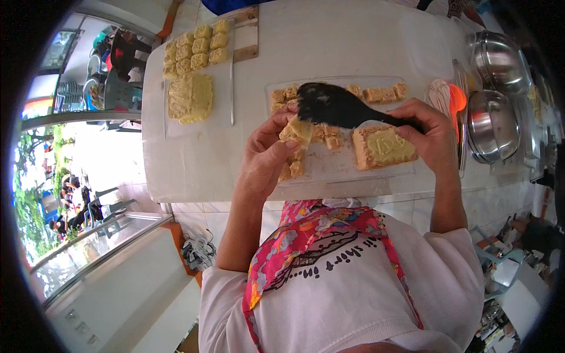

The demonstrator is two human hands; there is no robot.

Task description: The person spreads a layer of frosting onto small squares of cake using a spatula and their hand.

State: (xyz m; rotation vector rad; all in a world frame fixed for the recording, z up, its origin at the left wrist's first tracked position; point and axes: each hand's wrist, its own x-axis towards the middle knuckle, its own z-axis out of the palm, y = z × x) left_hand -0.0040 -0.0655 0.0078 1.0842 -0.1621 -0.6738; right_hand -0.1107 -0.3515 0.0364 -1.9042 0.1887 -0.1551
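My left hand [267, 152] pinches a small piece of cake [293, 131] with a pale yellow layer on one face. In my right hand [426, 130] is the handle of a black spatula [331, 106], its broad blade smeared with pale residue. The blade lies over the fingertips of my left hand, close to the cake piece. Below them, a clear tray [335, 172] carries several small cut cake pieces [382, 94], partly hidden by the spatula and my hand. A larger cake block [384, 148] with yellow spread on top sits under my right hand.
At the table's far left, several yellow-coated cubes [199, 46] stand in rows behind a yellow-coated slab [190, 99]. Steel bowls [493, 125], an orange utensil [457, 98] and metal utensils [462, 132] lie to the right. The table's front edge [212, 200] runs before my body.
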